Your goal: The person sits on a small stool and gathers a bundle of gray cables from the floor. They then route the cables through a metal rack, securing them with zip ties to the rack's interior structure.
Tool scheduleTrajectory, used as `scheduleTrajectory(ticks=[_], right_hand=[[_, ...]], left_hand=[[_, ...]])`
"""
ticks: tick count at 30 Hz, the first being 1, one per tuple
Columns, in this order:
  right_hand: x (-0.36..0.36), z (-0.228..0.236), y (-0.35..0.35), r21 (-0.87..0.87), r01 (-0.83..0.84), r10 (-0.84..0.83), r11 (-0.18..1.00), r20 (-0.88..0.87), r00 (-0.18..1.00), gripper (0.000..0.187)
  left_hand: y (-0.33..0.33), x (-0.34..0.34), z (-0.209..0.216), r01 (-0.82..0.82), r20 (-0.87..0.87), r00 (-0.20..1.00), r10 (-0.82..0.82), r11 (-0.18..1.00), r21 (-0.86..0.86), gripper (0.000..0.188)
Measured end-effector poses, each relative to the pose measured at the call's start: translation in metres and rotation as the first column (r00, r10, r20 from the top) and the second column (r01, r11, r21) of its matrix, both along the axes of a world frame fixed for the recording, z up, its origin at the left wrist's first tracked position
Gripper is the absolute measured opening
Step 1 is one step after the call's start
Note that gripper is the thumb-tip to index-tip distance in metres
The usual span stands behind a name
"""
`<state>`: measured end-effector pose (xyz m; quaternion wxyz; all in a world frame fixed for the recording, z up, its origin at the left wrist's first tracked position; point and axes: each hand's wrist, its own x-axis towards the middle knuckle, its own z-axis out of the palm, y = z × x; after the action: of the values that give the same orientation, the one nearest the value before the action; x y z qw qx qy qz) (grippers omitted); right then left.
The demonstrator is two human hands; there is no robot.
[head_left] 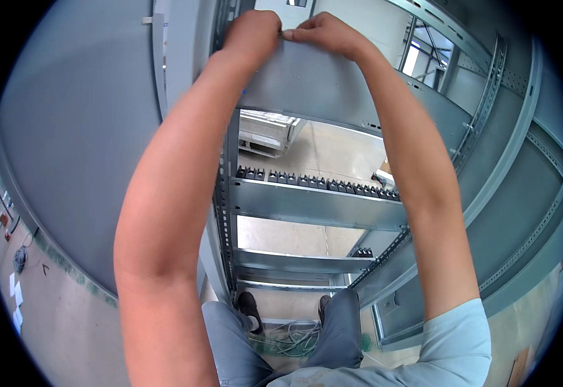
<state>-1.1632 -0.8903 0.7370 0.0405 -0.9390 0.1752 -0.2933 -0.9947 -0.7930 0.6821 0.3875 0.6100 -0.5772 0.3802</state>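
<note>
Both my arms reach up to a grey sheet-metal panel (307, 80) set across the cabinet frame. My left hand (256, 32) is closed in front of the panel's upper left part, its fingers curled out of sight. Close beside it, my right hand (326, 33) is closed too, its thumb stretched toward the left hand. The two hands nearly meet. A small dark spot shows between them, too small to name. Whatever either hand holds is hidden by the fingers.
Below the panel runs a metal crossbar (314, 201) with a row of black holders (314, 182). A lower crossbar (294, 260) follows. A large cabinet door (75, 142) stands at left. Coiled cables (299, 338) lie on the floor by my feet.
</note>
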Motion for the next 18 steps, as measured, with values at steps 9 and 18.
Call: scheduleTrajectory(ticks=[9, 18], right_hand=[[0.006, -0.010, -0.015, -0.073, 0.024, -0.015, 0.997, 0.121, 0.993, 0.049], [-0.009, -0.001, -0.010, -0.106, 0.087, -0.088, 0.991, -0.005, 0.996, 0.047]], left_hand=[[-0.007, 0.002, -0.003, -0.024, -0.030, 0.999, 0.022, 0.998, -0.057, 0.026], [-0.009, -0.026, 0.003, -0.019, -0.026, 0.999, 0.019, 1.000, 0.016, 0.018]])
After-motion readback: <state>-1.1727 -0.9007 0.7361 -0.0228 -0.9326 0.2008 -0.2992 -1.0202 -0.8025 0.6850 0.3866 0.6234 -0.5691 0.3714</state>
